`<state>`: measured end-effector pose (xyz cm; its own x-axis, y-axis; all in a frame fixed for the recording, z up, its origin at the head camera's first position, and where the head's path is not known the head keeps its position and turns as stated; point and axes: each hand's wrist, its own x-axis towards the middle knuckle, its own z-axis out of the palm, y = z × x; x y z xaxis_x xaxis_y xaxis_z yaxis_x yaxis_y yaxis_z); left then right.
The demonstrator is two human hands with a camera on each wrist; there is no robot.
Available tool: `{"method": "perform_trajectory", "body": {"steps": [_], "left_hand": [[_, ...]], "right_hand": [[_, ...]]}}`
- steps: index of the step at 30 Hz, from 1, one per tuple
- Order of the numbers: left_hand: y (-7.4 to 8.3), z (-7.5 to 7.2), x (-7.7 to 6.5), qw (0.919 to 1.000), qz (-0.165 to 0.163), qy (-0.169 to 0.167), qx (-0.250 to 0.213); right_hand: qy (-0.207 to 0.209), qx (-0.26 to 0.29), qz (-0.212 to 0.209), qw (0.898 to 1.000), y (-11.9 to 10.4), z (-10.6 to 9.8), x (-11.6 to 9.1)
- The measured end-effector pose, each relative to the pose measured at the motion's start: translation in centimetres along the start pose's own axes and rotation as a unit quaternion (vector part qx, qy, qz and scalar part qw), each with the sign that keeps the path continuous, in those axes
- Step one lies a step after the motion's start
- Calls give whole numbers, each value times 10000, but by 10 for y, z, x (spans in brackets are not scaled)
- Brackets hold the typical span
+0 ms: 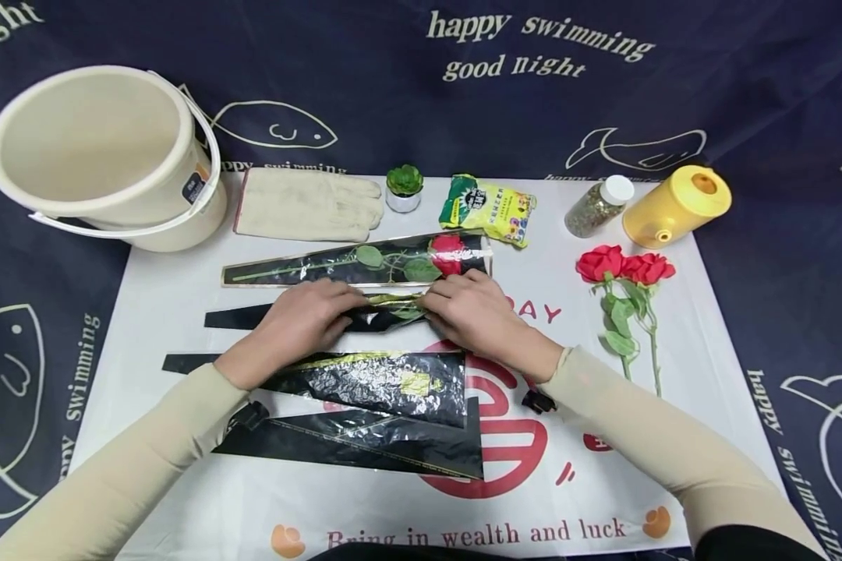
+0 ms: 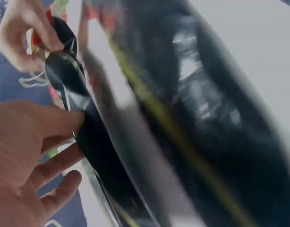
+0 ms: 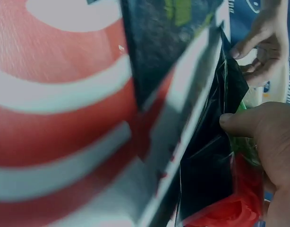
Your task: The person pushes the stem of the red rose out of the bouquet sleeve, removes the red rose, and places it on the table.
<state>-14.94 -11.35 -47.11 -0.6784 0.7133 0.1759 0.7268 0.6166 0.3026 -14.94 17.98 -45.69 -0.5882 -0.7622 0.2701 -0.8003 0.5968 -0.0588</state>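
I judge I'm working a black sleeve (image 1: 375, 320) closed around a leafy stem — left hand (image 1: 312, 313) and right hand (image 1: 473, 313) pinching its edge, just on the near side of the wrapped rose (image 1: 421, 270). The next move calls for light, even tension. The film looks glossy, crinkly, tapered; ruffled roses (image 1: 624, 265) lie right of the wrapped rose.

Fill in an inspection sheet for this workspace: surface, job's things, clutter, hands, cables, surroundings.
Surface: white cloth with red print.
Job's things: held black sleeve; wrapped rose beyond it; two more black sleeves nearer the person; two loose red roses.
Clutter: bucket, gloves, potted plant, packet, jar and yellow container toward the far side.
Hands: left hand and right hand pinch the held black sleeve.
Cables: nothing seen.
Surroundings: dark blue cloth with fish prints.
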Motion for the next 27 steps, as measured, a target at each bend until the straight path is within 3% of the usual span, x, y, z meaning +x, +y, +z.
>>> {"method": "perform_trajectory", "body": {"steps": [3, 6, 11, 16, 19, 21, 25, 27], "left_hand": [[-2, -12, 2, 9987, -288, -201, -362], [-3, -26, 5, 9926, -695, -601, -799], [-6, -47, 11, 9710, -1076, -1275, -1711], [-5, -59, 19, 9441, -1065, -1761, -2574], [-3, -61, 22, 9261, -1126, -2077, -2942], [-2, -61, 22, 9181, -1156, -2216, -3076], [-3, -59, 20, 9126, -930, -2304, -3245], [-3, -58, 20, 9169, -789, -2236, -3209]], "right_hand": [[175, -17, 62, 9998, 4, -15, -2], [333, -112, 64, 9994, 7, -29, -5], [644, -310, -94, 9974, 9, -47, -10], [1038, -332, -307, 9936, 5, -56, -12], [1301, -305, -436, 9901, 4, -59, -12], [1421, -280, -477, 9883, 3, -61, -12], [1477, -201, -480, 9877, 3, -60, -12], [1451, -174, -453, 9882, 4, -59, -13]]}}
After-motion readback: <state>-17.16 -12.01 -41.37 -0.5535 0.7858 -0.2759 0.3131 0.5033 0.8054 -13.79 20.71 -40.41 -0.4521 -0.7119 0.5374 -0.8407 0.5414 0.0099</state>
